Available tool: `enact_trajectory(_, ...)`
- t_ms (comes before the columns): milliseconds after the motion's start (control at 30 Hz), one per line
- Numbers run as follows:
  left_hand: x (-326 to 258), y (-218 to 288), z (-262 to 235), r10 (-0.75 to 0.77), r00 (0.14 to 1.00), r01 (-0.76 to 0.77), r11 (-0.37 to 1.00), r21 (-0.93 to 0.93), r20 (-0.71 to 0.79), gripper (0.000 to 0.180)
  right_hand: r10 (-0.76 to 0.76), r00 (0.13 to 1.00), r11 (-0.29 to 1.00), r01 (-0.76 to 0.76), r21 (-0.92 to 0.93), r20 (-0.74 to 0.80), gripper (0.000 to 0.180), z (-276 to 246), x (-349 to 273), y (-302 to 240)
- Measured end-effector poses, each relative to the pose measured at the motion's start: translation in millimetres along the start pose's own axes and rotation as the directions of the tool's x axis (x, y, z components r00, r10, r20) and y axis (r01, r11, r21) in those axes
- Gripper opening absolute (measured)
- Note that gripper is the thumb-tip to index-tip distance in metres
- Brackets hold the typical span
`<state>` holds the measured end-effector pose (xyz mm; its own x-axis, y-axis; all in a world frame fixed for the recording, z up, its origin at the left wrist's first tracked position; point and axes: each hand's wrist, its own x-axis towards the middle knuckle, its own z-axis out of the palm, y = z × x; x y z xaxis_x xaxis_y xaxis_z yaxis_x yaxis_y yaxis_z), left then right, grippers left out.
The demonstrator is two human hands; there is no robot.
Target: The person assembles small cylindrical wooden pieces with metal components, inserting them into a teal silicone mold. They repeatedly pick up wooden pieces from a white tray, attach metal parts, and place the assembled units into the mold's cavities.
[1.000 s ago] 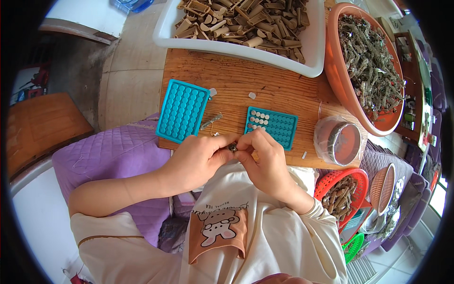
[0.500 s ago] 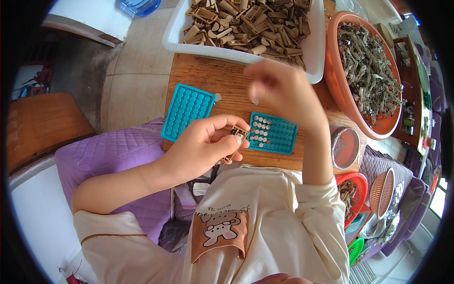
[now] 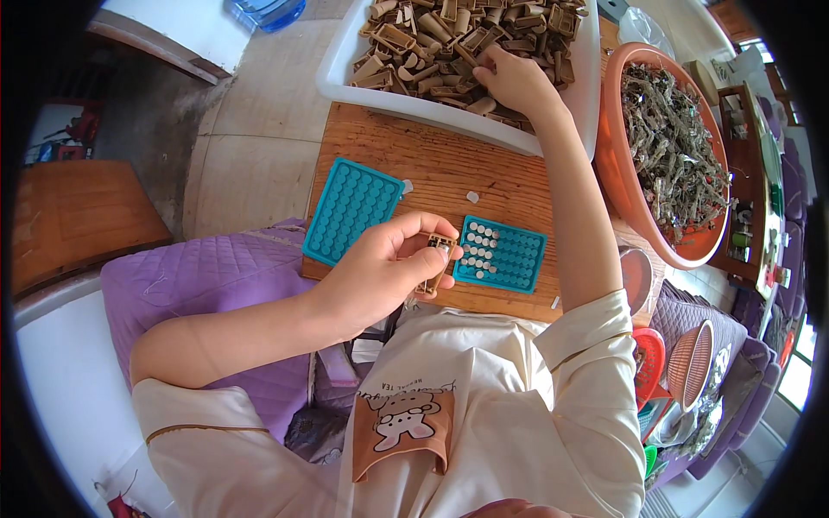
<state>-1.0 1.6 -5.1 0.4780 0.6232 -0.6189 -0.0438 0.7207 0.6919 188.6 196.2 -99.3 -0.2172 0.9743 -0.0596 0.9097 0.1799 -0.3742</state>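
My left hand (image 3: 376, 276) pinches a small brown clip (image 3: 436, 259) between thumb and fingertips, just above the wooden board's (image 3: 432, 173) near edge, beside the partly filled teal tray (image 3: 501, 253). It is best kept level and steady there, I judge, so nothing slips. An empty teal tray (image 3: 352, 210) lies to its left. Farther off, my right hand (image 3: 514, 79) reaches into the white tub (image 3: 345, 73) of brown pieces (image 3: 423, 34); its fingertips are buried, so I cannot tell whether they grip one.
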Motion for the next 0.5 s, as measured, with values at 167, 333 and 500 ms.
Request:
enact_trajectory(167, 0, 1, 1, -0.043, 0.999, 0.043, 0.999, -0.030, -0.001, 0.019, -0.020, 0.998, 0.999, 0.023, 0.047, -0.062, 0.022, -4, -6, 3)
enact_trajectory(333, 0, 0, -3, 0.129, 0.988, -0.132, 0.991, -0.029, -0.085, 0.021, 0.103, 0.897, 0.922, 0.076, 0.380, -0.430, 0.018, -26, -28, -9)
enact_trajectory(500, -2, 7, -4, 0.240, 0.960, -0.240, 0.971, 0.017, -0.142, 0.022, 0.064, 0.774, 0.681, 0.428, 0.595, -0.630, 0.023, -27, -73, -13)
